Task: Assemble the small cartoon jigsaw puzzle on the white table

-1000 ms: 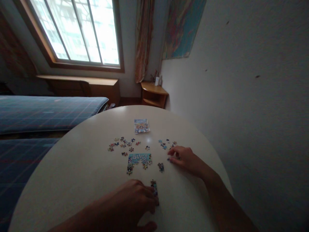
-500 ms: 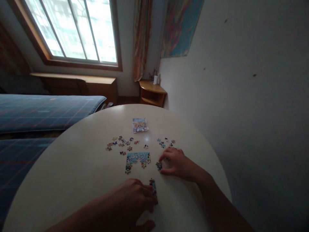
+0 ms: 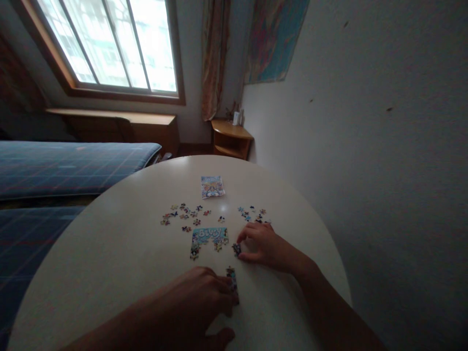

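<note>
Right hand (image 3: 262,243): at puzzle cluster (image 3: 236,250), grip unclear | left hand (image 3: 210,295): apart, on strip (image 3: 230,273) | table (image 3: 127,239): loose pieces (image 3: 184,216)

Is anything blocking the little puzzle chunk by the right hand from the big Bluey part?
Nothing visible: bare table separates the small chunk from the Bluey section. The left hand and narrow strip lie nearer the person, outside that gap.

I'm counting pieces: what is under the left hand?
The left hand covers part of a puzzle strip; its far end and right edge show. Anything else beneath the hand is hidden.
</note>
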Action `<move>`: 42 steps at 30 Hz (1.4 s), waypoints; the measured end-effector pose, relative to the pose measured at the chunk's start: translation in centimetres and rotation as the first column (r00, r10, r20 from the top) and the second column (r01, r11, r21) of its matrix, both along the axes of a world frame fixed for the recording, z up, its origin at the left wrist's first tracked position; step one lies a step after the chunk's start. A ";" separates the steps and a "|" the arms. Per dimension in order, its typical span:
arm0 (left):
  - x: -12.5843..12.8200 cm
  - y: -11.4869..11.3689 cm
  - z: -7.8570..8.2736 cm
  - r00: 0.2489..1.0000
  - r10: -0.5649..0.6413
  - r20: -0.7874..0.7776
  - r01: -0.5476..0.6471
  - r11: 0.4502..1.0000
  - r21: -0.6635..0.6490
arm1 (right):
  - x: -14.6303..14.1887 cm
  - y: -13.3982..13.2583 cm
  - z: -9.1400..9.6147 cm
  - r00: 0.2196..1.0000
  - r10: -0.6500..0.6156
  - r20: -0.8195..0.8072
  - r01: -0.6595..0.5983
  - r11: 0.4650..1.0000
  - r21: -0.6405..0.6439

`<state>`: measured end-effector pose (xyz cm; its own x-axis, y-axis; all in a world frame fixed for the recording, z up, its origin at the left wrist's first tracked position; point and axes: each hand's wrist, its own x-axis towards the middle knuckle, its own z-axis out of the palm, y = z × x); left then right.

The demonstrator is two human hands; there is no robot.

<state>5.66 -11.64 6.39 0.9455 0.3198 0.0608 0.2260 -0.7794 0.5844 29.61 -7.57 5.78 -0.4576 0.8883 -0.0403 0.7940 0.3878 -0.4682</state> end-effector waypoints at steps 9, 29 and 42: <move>0.2 -0.1 0.3 1.000 0.006 0.004 -0.006 0.999 -0.044 | -0.4 0.0 0.0 1.000 0.011 0.027 -0.011 1.000 0.000; 0.3 -0.3 0.8 0.997 0.031 -0.066 -0.033 0.999 -0.033 | -2.0 0.0 -1.0 0.999 0.037 0.007 -0.037 0.996 0.084; 0.1 -0.4 0.6 0.999 0.038 -0.035 -0.039 0.999 -0.025 | -2.0 0.2 -0.9 0.999 0.043 0.012 -0.044 0.996 0.084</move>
